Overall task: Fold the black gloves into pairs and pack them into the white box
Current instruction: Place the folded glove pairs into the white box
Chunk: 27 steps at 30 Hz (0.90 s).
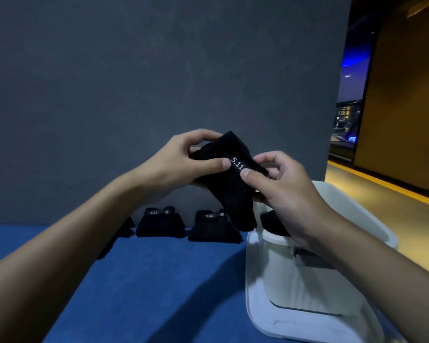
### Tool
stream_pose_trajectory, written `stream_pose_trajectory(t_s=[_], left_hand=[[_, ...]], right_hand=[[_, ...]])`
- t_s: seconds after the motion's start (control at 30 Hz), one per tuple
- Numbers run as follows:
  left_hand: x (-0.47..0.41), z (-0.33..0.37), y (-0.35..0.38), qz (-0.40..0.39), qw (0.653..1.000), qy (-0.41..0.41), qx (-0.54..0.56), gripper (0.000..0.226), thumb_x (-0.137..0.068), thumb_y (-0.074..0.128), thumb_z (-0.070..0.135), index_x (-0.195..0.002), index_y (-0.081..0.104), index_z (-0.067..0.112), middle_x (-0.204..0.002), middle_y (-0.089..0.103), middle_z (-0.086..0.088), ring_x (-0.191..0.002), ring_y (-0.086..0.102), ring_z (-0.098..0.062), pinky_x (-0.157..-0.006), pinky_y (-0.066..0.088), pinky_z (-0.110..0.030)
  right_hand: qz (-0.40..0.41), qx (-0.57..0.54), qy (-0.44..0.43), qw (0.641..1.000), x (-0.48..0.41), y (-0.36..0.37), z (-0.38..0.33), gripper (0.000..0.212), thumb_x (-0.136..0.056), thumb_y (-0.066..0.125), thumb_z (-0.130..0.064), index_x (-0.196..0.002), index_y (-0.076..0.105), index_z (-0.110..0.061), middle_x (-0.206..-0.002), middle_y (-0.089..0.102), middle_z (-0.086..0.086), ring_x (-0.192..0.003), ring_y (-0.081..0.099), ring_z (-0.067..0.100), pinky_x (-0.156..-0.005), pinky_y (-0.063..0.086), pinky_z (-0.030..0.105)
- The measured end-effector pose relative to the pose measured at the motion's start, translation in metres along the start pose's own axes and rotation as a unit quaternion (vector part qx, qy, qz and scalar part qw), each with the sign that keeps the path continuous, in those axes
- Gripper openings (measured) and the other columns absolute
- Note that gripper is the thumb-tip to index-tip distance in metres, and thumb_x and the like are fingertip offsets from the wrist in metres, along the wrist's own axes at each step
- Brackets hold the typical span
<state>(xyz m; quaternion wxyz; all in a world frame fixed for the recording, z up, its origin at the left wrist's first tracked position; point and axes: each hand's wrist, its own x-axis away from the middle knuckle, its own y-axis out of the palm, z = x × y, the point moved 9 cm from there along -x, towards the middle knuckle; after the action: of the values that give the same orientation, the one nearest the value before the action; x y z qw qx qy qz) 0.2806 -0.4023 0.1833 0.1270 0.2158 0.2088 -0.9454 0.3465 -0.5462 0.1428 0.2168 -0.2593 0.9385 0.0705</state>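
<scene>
Both hands hold a black glove bundle (229,179) with a white "5.11" label up in the air, above the far left corner of the white box (290,280). My left hand (183,162) grips its upper left side, thumb pressed beside the label. My right hand (280,184) pinches its right edge, thumb on the label strap. Two folded black glove pairs (160,222) (212,227) sit on the blue table by the wall. Another black glove (274,222) lies inside the box, partly hidden by my right hand.
A blue cloth-covered table (146,280) runs to a dark grey wall (159,82) behind. A dark glove piece (124,229) shows partly behind my left forearm. The box stands at the table's right edge; a yellow-lit floor (394,194) lies beyond.
</scene>
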Motion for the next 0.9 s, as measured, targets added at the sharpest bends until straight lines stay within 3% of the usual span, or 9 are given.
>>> stream_pose_trajectory(t_s=[0.13, 0.23, 0.33, 0.43, 0.53, 0.6, 0.67, 0.83, 0.9], left_hand=[[-0.032, 0.009, 0.041, -0.042, 0.998, -0.004, 0.051, 0.042, -0.075, 0.078, 0.017, -0.114, 0.066, 0.021, -0.104, 0.073, -0.010, -0.090, 0.071, -0.020, -0.073, 0.059, -0.039], [-0.058, 0.011, 0.073, -0.065, 0.996, -0.009, 0.064, 0.037, -0.082, 0.076, 0.011, -0.116, 0.065, 0.021, -0.101, 0.073, -0.009, -0.086, 0.070, -0.020, -0.069, 0.057, -0.036], [-0.082, 0.003, 0.105, -0.088, 0.994, -0.027, 0.064, 0.040, -0.082, 0.077, 0.010, -0.119, 0.064, 0.022, -0.107, 0.074, -0.009, -0.087, 0.069, -0.020, -0.073, 0.057, -0.037], [-0.102, -0.011, 0.135, -0.121, 0.989, -0.051, 0.068, 0.040, -0.083, 0.077, 0.009, -0.120, 0.065, 0.018, -0.113, 0.072, -0.007, -0.088, 0.069, -0.019, -0.069, 0.056, -0.035], [-0.118, -0.031, 0.164, -0.160, 0.981, -0.081, 0.068, 0.035, -0.085, 0.074, 0.008, -0.118, 0.066, 0.014, -0.110, 0.072, -0.002, -0.091, 0.067, -0.017, -0.081, 0.058, -0.042], [-0.126, -0.048, 0.181, -0.188, 0.974, -0.107, 0.069, 0.032, -0.085, 0.074, 0.008, -0.115, 0.067, 0.016, -0.111, 0.071, -0.001, -0.096, 0.067, -0.018, -0.084, 0.058, -0.044], [-0.133, -0.064, 0.196, -0.216, 0.966, -0.128, 0.061, 0.029, -0.086, 0.073, 0.008, -0.113, 0.068, 0.018, -0.114, 0.071, -0.004, -0.100, 0.068, -0.019, -0.078, 0.059, -0.040], [-0.146, -0.100, 0.218, -0.254, 0.955, -0.155, 0.023, 0.026, -0.087, 0.072, 0.008, -0.109, 0.068, 0.022, -0.106, 0.070, -0.003, -0.089, 0.067, -0.014, -0.065, 0.053, -0.027], [-0.151, -0.110, 0.222, -0.265, 0.952, -0.156, -0.003, 0.025, -0.087, 0.072, 0.009, -0.108, 0.067, 0.022, -0.103, 0.071, -0.003, -0.085, 0.066, -0.012, -0.066, 0.051, -0.024]], right_hand=[[0.040, 0.033, -0.016, 0.999, -0.001, -0.043, -0.008, 0.020, -0.087, 0.068, -0.008, -0.101, 0.053, -0.010, -0.099, 0.070, 0.016, -0.083, 0.069, 0.023, -0.076, 0.059, 0.043], [0.059, 0.080, -0.016, 0.995, -0.001, -0.077, -0.011, 0.024, -0.087, 0.069, -0.011, -0.105, 0.053, -0.008, -0.101, 0.070, 0.014, -0.091, 0.070, 0.028, -0.078, 0.060, 0.044], [0.061, 0.147, -0.002, 0.987, -0.001, -0.108, -0.008, 0.027, -0.086, 0.071, -0.022, -0.107, 0.056, -0.014, -0.101, 0.071, 0.006, -0.091, 0.070, 0.019, -0.080, 0.058, 0.036], [0.066, 0.224, 0.021, 0.972, 0.004, -0.139, 0.001, 0.030, -0.089, 0.064, -0.038, -0.113, 0.058, -0.022, -0.102, 0.068, -0.005, -0.093, 0.065, 0.007, -0.072, 0.046, 0.023], [0.074, 0.299, 0.054, 0.950, 0.011, -0.165, 0.018, 0.047, -0.091, 0.058, -0.045, -0.133, 0.049, -0.026, -0.121, 0.059, -0.010, -0.109, 0.055, 0.005, -0.084, 0.043, 0.024], [0.062, 0.345, 0.067, 0.934, 0.015, -0.173, 0.028, 0.054, -0.092, 0.058, -0.045, -0.141, 0.042, -0.027, -0.135, 0.052, -0.009, -0.119, 0.047, 0.005, -0.090, 0.037, 0.024], [0.039, 0.366, 0.077, 0.926, 0.018, -0.174, 0.037, 0.055, -0.093, 0.057, -0.043, -0.142, 0.040, -0.027, -0.141, 0.048, -0.009, -0.121, 0.044, 0.004, -0.086, 0.035, 0.018], [0.014, 0.385, 0.098, 0.918, 0.019, -0.175, 0.046, 0.046, -0.098, 0.051, -0.036, -0.142, 0.040, -0.028, -0.141, 0.045, -0.010, -0.112, 0.041, 0.002, -0.079, 0.032, 0.016], [0.008, 0.394, 0.096, 0.914, 0.019, -0.176, 0.048, 0.042, -0.098, 0.050, -0.032, -0.139, 0.041, -0.026, -0.132, 0.045, -0.010, -0.107, 0.039, 0.002, -0.073, 0.031, 0.012]])
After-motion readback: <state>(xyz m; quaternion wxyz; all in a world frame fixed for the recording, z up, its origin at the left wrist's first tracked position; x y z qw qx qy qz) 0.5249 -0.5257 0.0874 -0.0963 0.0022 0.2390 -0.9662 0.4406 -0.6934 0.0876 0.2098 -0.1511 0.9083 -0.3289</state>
